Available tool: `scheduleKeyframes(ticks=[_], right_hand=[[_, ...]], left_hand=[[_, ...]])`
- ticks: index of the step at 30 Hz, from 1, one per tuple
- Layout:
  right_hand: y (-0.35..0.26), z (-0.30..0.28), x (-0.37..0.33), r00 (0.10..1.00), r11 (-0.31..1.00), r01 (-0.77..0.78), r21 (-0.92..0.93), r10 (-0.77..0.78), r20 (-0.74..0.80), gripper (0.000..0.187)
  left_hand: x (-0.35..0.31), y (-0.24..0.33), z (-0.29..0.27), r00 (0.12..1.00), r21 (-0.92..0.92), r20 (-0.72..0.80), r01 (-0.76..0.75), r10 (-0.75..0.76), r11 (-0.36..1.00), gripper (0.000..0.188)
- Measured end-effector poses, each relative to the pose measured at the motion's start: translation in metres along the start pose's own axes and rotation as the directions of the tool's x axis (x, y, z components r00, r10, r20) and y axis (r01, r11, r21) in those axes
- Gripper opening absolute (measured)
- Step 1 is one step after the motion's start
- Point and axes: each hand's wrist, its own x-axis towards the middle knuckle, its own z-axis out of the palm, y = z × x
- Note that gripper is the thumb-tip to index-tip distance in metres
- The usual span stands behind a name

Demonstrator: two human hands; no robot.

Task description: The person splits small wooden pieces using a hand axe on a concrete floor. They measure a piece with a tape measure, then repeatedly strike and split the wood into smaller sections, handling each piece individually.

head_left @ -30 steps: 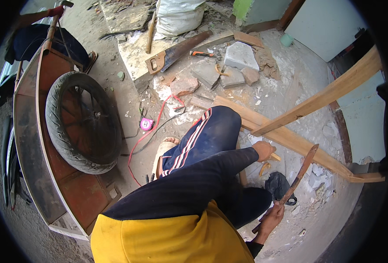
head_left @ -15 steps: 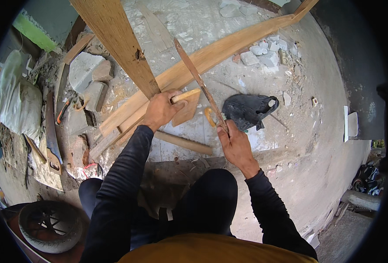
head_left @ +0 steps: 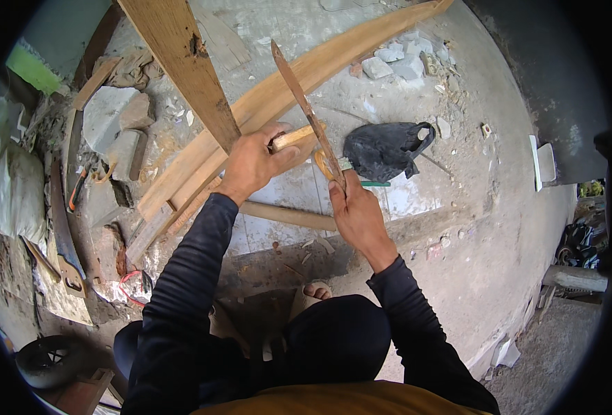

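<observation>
Two hands meet over a small wooden block (head_left: 293, 137) at the middle of the view. The left hand (head_left: 254, 164) is closed around the block, thumb on top, holding it against the long plank (head_left: 299, 79) that runs slantwise across the concrete floor (head_left: 416, 228). The right hand (head_left: 356, 211) is closed on the handle end of a thin, rusty blade (head_left: 306, 107), most likely a narrow saw, though its edge is too fine to read. The blade slants up and away from the hand, and its lower part crosses just beside the free end of the block.

Judging by the pose, the step in hand is trimming or cutting the block, with the blade set at the cut and the block braced. The next stroke would call for the left grip to stay firm so the block does not twist, with the thumb kept away from the blade, and for the blade to travel along its own line.

Around them: a second board (head_left: 185, 66) rises toward the camera at upper left, a dark plastic bag (head_left: 382, 149) lies on the floor just right of the blade, a round stick (head_left: 288, 216) lies under the forearms, a handsaw (head_left: 64, 235) rests at far left among rubble (head_left: 112, 131), and a bare toe (head_left: 314, 290) shows below.
</observation>
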Motion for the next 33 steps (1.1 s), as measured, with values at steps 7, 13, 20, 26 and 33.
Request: scheduleKeyframes(ticks=[7, 13, 20, 26, 33], right_hand=[[0.007, 0.007, 0.003, 1.000, 1.000, -0.002, -0.012, 0.002, -0.006, 0.032], [-0.043, -0.040, -0.006, 0.989, 0.997, 0.068, -0.023, -0.070, -0.127, 0.032], [-0.040, -0.045, 0.003, 0.763, 0.798, 0.482, 0.361, -0.181, -0.620, 0.031], [0.028, 0.035, -0.008, 0.998, 0.998, -0.040, -0.043, 0.038, -0.045, 0.037], [0.000, -0.014, -0.013, 0.995, 0.996, -0.065, -0.057, 0.060, -0.078, 0.035]], left_hand=[[-0.008, -0.007, -0.005, 0.998, 0.019, 0.000, 0.059, -0.059, 0.998, 0.047], [-0.013, -0.004, -0.005, 0.997, 0.080, -0.073, -0.033, 0.038, 0.996, 0.041], [-0.014, 0.000, -0.004, 1.000, 0.117, 0.000, 0.002, -0.002, 0.993, 0.044], [-0.021, 0.002, 0.001, 1.000, 0.117, -0.002, 0.011, -0.011, 0.993, 0.043], [-0.025, 0.022, -0.007, 0.987, -0.059, -0.128, -0.105, 0.097, 0.993, 0.045]])
